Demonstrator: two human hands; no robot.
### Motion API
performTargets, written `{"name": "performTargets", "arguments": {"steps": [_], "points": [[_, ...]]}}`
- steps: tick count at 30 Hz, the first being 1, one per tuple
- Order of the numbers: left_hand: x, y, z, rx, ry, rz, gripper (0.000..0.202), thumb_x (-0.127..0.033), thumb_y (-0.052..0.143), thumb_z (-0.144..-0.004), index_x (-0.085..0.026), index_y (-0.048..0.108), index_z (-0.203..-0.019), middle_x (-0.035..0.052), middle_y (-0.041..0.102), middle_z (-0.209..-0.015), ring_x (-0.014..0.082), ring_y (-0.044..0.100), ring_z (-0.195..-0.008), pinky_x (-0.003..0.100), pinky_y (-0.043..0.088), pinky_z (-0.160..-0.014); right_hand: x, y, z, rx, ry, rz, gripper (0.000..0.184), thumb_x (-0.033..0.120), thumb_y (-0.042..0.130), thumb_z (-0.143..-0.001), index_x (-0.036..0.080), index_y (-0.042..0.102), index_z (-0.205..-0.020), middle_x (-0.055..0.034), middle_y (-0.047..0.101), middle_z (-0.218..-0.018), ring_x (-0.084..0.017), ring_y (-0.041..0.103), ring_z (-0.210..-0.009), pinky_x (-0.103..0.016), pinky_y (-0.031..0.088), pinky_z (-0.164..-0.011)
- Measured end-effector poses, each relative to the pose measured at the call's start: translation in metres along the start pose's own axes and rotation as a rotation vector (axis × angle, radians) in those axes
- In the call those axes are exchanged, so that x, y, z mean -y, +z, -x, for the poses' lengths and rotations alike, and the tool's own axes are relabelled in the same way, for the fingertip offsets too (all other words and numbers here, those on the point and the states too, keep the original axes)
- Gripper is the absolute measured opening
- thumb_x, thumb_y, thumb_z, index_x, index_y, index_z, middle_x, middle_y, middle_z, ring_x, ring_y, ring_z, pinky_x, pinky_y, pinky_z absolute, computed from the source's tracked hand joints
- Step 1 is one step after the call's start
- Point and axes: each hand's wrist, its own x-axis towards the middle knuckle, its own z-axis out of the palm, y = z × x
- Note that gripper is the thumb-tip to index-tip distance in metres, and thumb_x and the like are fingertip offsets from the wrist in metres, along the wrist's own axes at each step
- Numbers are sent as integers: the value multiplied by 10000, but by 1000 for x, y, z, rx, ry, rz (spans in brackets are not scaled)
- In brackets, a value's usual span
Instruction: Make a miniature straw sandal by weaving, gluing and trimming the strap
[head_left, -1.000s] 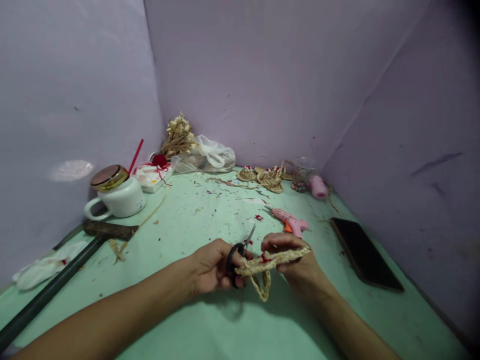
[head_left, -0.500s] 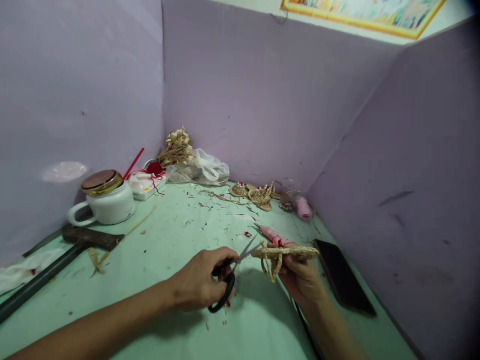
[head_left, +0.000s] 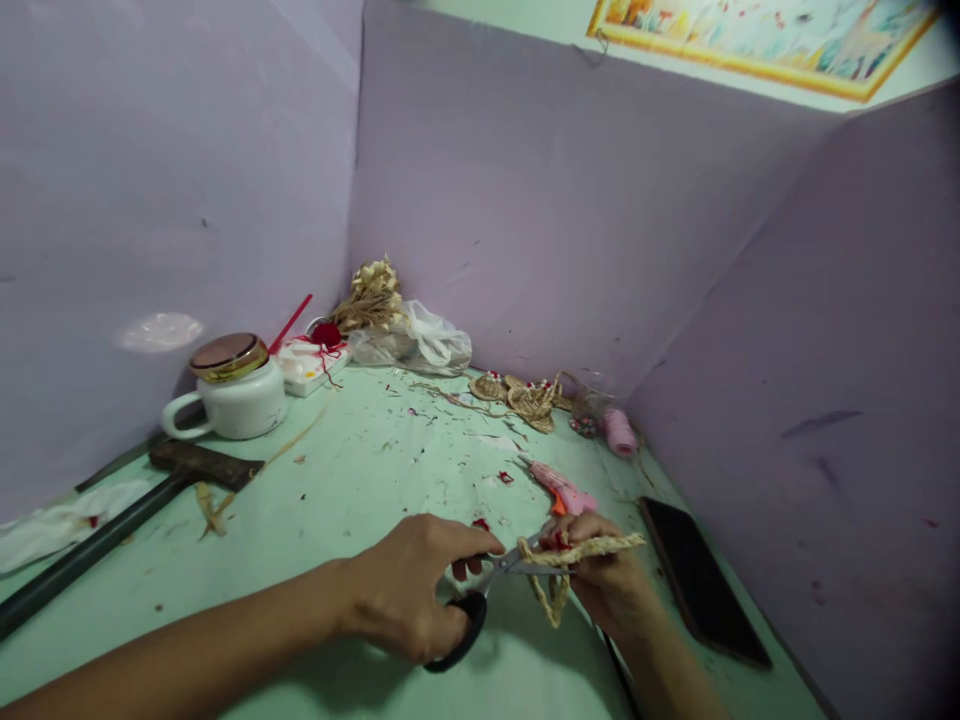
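Note:
My left hand (head_left: 420, 585) grips a pair of scissors (head_left: 466, 628) by the black handles, fingers through the loops. The blades are at a small woven straw piece (head_left: 555, 598) with a loop hanging below it. My right hand (head_left: 604, 570) is closed around this straw piece, which is seen edge-on and has a bit of red at its near end. Whether the blades are cutting a strand cannot be made out. Just beyond my right hand lies a pink glue gun (head_left: 561, 488) with an orange trigger.
At left stand a white mug (head_left: 244, 402) with a gold-rimmed lid and a hammer (head_left: 202, 465). A plastic bag (head_left: 431, 340), woven straw pieces (head_left: 534, 402) and a pink thread spool (head_left: 619, 432) line the back. A black phone (head_left: 701, 580) lies right. Scraps dot the green table (head_left: 352, 500).
The scissors have moved right, bringing their blades from beside the straw piece to its loop. The straw piece has tilted and sits a little lower. The view has shifted slightly.

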Motion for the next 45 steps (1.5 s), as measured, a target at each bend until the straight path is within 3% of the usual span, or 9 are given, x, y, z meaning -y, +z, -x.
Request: {"name": "performTargets", "arguments": {"steps": [7,17,20,26,33,37,41,45], "points": [[5,3,2,105,8,77,196,-79,531,-594,-178,558,-761,-74,365,-545,55,322,-486,164,258,-429,-2,5,0,70,47,-51,186,238,810,-532,265,709,-686,7,681,-662,-130,591,-607,-224,478,-544],[3,-6,3,194,29,138,528,-11,434,-604,-219,596,-1062,-76,350,-557,56,311,-476,153,267,-427,0,9,1,-38,13,-26,186,252,822,-490,255,698,-629,-6,662,-611,-167,593,-607,-249,485,-486],[3,-5,2,195,17,119,435,-40,439,-620,-207,605,-985,-69,357,-567,65,318,-492,165,274,-439,0,9,1,-37,-9,-23,176,250,815,-504,259,702,-639,-1,662,-603,-163,597,-599,-238,483,-466],[4,-4,2,178,61,-43,341,-97,532,-546,-210,548,-867,-62,423,-589,93,380,-540,184,329,-503,-2,14,1,5,78,60,200,210,832,-459,225,710,-617,-23,685,-603,-174,619,-558,-243,489,-440],[10,-3,2,242,38,100,249,-23,467,-543,-196,453,-721,-76,341,-549,67,320,-495,165,276,-438,-4,13,2,9,42,55,163,207,812,-512,233,713,-638,-26,694,-633,-166,610,-543,-251,483,-445],[10,-4,1,265,26,82,286,-12,465,-554,-198,500,-768,-70,415,-555,72,374,-488,161,284,-439,-4,14,2,8,41,56,165,211,814,-509,237,714,-638,-20,696,-624,-169,620,-570,-252,497,-474],[9,-6,0,194,63,-30,373,-52,532,-548,-223,547,-879,-39,544,-635,112,457,-545,181,341,-505,-4,17,2,16,108,34,197,203,828,-463,207,717,-626,-30,702,-623,-165,618,-518,-236,485,-421],[11,-7,0,223,69,-12,382,-31,511,-558,-224,556,-884,-45,549,-607,111,454,-509,190,351,-510,-5,16,2,-7,102,48,192,223,824,-471,203,716,-629,-46,706,-632,-176,618,-522,-255,489,-433]]}}
